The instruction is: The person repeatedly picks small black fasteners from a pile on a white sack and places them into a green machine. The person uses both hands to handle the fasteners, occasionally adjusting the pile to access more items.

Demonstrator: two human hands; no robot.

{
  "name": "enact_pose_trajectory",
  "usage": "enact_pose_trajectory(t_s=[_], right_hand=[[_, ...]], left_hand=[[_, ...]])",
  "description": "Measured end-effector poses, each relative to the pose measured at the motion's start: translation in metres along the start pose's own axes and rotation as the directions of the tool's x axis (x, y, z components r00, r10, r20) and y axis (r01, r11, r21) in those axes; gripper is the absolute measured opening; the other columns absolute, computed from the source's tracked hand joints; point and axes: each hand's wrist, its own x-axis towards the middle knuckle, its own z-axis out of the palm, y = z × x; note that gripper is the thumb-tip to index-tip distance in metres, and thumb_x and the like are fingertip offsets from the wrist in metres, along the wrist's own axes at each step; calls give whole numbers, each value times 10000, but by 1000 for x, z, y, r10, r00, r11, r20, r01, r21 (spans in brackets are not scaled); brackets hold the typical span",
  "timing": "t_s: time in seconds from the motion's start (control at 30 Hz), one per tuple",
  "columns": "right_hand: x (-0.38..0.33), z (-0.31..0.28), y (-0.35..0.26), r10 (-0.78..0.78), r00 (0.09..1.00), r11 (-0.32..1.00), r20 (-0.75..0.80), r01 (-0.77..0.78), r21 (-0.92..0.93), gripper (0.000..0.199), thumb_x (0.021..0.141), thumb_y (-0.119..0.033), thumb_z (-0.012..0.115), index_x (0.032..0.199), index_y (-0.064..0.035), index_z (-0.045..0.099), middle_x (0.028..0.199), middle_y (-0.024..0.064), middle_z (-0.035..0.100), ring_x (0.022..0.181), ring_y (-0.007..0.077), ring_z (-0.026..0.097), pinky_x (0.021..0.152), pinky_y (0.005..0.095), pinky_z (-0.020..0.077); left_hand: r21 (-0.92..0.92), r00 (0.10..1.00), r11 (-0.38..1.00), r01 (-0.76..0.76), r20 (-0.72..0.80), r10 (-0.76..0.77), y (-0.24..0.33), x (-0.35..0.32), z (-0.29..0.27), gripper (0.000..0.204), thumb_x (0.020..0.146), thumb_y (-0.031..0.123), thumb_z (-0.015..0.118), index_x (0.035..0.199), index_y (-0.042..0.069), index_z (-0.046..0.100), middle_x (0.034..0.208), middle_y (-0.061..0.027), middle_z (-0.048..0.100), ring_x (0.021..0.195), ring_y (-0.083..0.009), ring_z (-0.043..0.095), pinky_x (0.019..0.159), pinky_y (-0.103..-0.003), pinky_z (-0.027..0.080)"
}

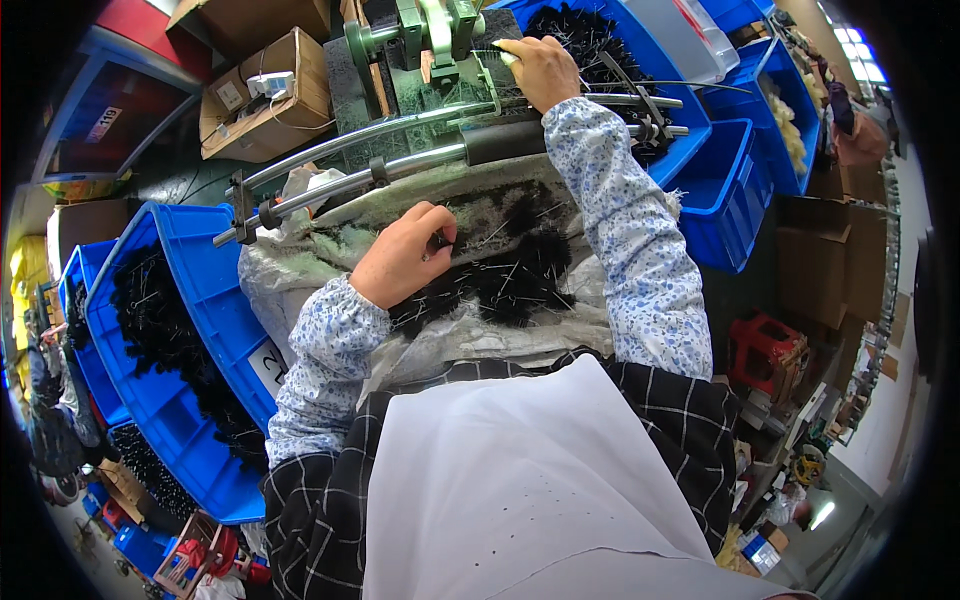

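My left hand (405,256) is curled closed above a pile of small black-bristled wire brushes (520,278). A dark bit shows between its fingers, too hidden to name. The pile lies on a dusty whitish sheet (460,340) across my lap. My right hand (543,72) reaches to a green bench machine (437,40), thumb and fingers pinched, with pale yellow covers on the fingertips. A short black-bristled brush (487,52) extends from that pinch toward the machine's wheel. Patterned sleeves cover both forearms.
Two metal rails (350,180) run across in front of the machine. A blue bin (215,290) of black brushes stands on the left, and another blue bin (665,60) on the far right. An open cardboard box (265,95) sits left of the machine; a blue crate (722,195) stands at right.
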Motion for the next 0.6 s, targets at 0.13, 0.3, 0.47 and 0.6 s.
enact_pose_trajectory(t_s=[0.13, 0.3, 0.47, 0.6], right_hand=[[4, 2, 4, -44, 998, 995, 42, 47, -87, 230, 835, -223, 587, 1055, -222, 655, 956, 7, 622, 904, 177, 538, 845, 347, 414], [-10, -12, 4, 163, 984, 973, 67, -149, -175, 380, 795, -299, 607, 1142, -146, 587, 1078, 36, 574, 974, 224, 519, 844, 388, 381], [-14, 1, 5, 152, 988, 988, 6, -152, 11, 343, 752, -222, 582, 1072, -107, 626, 953, 90, 651, 936, 256, 594, 798, 405, 432], [-6, -1, -32, 146, 988, 989, 50, -147, 10, 320, 736, -194, 586, 1028, -71, 626, 905, 86, 648, 893, 259, 605, 760, 411, 441]], left_hand=[[-54, 999, 998, -28, -19, 27, 3, 3, 5, 197, 750, -6, 583, 923, 25, 494, 891, -86, 498, 740, -191, 564, 686, -283, 474], [-50, 995, 998, -42, -98, 36, -3, -5, 1, 196, 767, -4, 599, 933, 30, 500, 892, -69, 499, 745, -163, 564, 674, -266, 466], [-88, 997, 996, 2, -74, -9, -2, -8, -1, 181, 775, 0, 600, 923, 29, 499, 886, -61, 496, 747, -150, 559, 663, -257, 460], [-101, 995, 995, -28, -95, 18, -2, -8, 2, 205, 746, -24, 586, 926, 21, 500, 886, -90, 506, 715, -187, 580, 657, -278, 479]])
